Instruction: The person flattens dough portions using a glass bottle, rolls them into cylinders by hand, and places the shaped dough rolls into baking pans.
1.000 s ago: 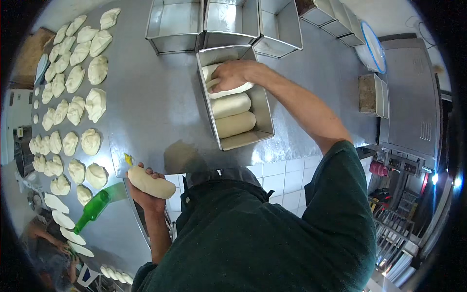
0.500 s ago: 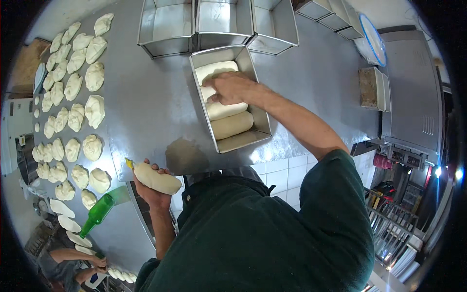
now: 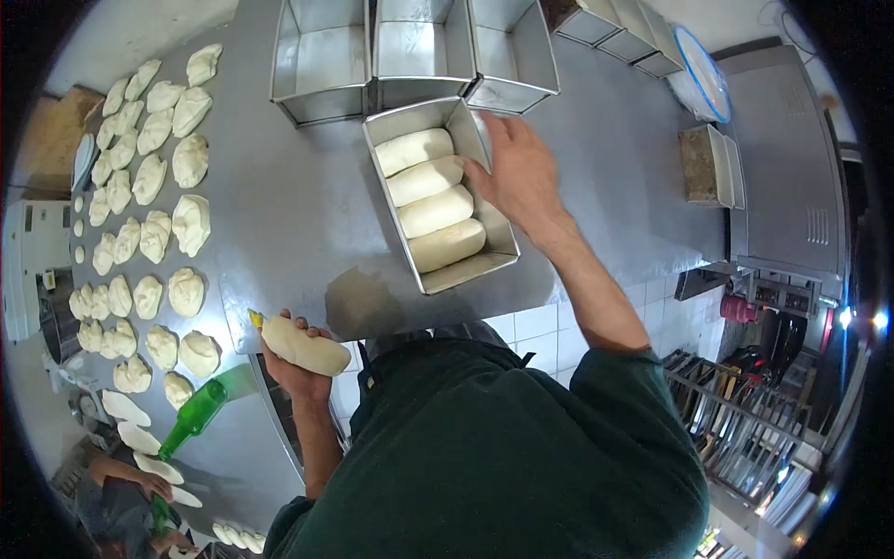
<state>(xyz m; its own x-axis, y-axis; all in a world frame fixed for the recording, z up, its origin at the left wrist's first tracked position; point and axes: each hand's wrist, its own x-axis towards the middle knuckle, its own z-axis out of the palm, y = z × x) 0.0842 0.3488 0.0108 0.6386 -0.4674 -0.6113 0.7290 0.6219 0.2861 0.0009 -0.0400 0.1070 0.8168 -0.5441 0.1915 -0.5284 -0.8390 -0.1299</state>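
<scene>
My left hand (image 3: 296, 377) is wrapped round a smooth dough roll (image 3: 307, 347) beside the table's near edge. A small yellow thing (image 3: 256, 319) shows at the roll's left end; what it is, I cannot tell. In front of me a rectangular loaf tin (image 3: 470, 271) stands on the table, with several dough rolls (image 3: 434, 211) lying crosswise in a row inside it. My right hand (image 3: 521, 172) is at the tin's right wall, fingers stretched out and apart from the thumb. The thumb reaches over the rim near the rolls, and nothing is held there.
Three loaf tins (image 3: 419, 91) stand side by side behind. Several dough pieces (image 3: 189, 224) cover the left of the metal table (image 3: 605, 186). A green bottle (image 3: 194, 415) lies near flat dough ovals (image 3: 140, 438). Another person's hand (image 3: 154, 484) is at lower left. Another tin (image 3: 698, 168) sits right.
My right hand has lifted off the rolls and moved right to the tin's side wall, uncovering the row. My left hand keeps its dough roll. The other person's hands have shifted.
</scene>
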